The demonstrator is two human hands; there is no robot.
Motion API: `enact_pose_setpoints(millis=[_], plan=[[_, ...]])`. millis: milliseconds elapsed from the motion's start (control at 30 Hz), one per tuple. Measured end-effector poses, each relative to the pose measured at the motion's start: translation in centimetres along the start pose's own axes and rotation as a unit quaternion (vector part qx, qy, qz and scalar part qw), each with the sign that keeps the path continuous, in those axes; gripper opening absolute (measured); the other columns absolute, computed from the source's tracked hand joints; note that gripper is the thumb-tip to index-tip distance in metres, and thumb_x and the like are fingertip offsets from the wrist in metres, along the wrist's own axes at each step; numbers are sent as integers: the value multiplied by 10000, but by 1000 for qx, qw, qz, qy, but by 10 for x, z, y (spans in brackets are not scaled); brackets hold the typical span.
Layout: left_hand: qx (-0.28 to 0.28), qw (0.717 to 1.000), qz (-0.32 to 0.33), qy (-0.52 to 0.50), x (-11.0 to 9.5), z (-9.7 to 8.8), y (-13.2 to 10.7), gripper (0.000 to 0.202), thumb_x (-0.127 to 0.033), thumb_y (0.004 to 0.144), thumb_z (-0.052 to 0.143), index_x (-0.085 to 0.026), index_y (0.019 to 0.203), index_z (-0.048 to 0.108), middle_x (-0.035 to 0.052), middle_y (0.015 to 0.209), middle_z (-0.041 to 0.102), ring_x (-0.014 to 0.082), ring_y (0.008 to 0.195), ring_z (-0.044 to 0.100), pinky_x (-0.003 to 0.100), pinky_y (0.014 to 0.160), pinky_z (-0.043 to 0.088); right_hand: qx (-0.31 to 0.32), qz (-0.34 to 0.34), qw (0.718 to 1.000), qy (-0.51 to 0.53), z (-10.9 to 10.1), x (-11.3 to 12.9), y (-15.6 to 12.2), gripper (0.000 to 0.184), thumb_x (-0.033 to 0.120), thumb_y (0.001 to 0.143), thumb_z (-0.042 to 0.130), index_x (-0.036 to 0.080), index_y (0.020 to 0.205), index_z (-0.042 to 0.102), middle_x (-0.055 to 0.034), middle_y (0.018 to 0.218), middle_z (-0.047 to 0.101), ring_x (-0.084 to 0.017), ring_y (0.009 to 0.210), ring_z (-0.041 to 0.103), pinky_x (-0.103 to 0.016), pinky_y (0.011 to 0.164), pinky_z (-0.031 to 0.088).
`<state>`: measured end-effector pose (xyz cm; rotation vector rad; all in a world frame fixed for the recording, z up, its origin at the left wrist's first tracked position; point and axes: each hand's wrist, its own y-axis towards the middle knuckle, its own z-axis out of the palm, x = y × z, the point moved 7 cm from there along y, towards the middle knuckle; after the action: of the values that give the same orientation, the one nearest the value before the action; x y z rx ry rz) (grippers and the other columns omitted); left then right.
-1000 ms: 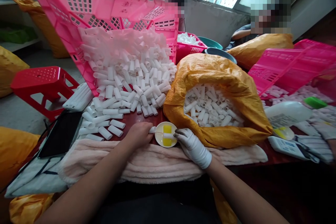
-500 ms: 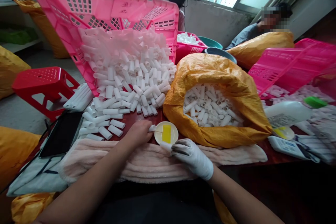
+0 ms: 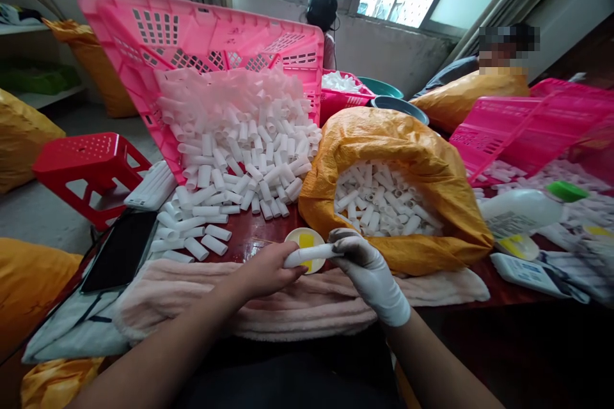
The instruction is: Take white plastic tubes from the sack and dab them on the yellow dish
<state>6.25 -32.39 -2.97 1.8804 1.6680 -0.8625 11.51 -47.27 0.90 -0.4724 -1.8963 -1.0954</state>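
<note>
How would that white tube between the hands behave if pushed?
This white cylindrical tube between the bare left hand and gloved right hand probably rolls if pushed, being round. It looks stiff, staying straight, and likely light, looking hollow.

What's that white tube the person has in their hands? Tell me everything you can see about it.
The white tube is a short, smooth, matte cylinder that looks like plastic. It lies nearly level, its right end pinched by the gloved right hand, its left end held by the bare left hand. It passes over a small round dish.
</note>
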Motion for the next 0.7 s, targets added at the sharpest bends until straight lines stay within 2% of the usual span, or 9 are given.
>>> enact_pose_setpoints(millis=[67,133,233,300,367,467,533,633,700], plan=[[5,1000,0,22,-1,5,1,185,-383,789,491,-204,766,528,-20,741,598,129,679,558,215,593,378,66,-40,997,-28,5,12,3,79,184,811,574,247,855,595,-43,1062,575,-177,1033,553,-321,845,504],[-15,996,-14,88,-1,6,0,167,-363,796,476,-206,772,529,-8,745,609,143,686,568,224,586,366,80,-34,995,-52,8,13,6,122,215,832,547,248,943,586,-53,1101,572,-185,1044,550,-329,855,497],[-56,978,-42,198,-3,7,-1,140,-314,800,456,-198,818,532,30,755,626,178,712,591,247,592,357,38,63,990,-121,7,-3,9,176,318,864,493,211,978,573,-55,916,627,-173,835,609,-307,754,522],[-57,976,-46,205,-4,9,-1,145,-319,801,458,-199,830,535,37,770,632,188,729,598,253,595,357,52,100,980,-165,10,-10,9,185,340,878,461,197,901,577,-24,742,603,-144,667,586,-277,658,522],[-40,985,-45,161,-3,13,-1,162,-354,799,470,-207,812,538,23,783,632,178,732,597,246,588,356,76,63,982,-163,14,-5,9,137,314,869,482,200,883,557,-19,761,579,-135,685,575,-269,677,517],[-18,994,-42,99,-2,15,0,181,-377,787,488,-205,785,545,10,785,626,160,726,588,232,579,359,105,-38,987,-116,16,13,6,74,224,852,514,218,921,537,-44,939,560,-148,890,571,-290,810,495],[-15,996,-39,85,-3,16,0,186,-375,787,488,-198,778,546,12,786,625,157,725,585,228,580,364,124,-67,986,-89,17,17,3,84,186,853,505,228,915,543,-51,999,554,-156,972,559,-308,852,483],[-38,990,-42,128,-6,15,0,186,-359,808,456,-196,801,545,24,786,634,169,727,594,239,587,369,74,-27,994,-77,12,7,2,144,241,849,524,232,993,531,-62,1066,560,-179,1008,559,-323,859,490],[-67,979,-48,185,-8,13,0,184,-332,821,431,-189,837,545,44,788,643,189,728,603,259,592,371,41,42,993,-104,8,-5,1,164,305,858,511,219,994,541,-48,956,604,-169,873,599,-289,767,519]])
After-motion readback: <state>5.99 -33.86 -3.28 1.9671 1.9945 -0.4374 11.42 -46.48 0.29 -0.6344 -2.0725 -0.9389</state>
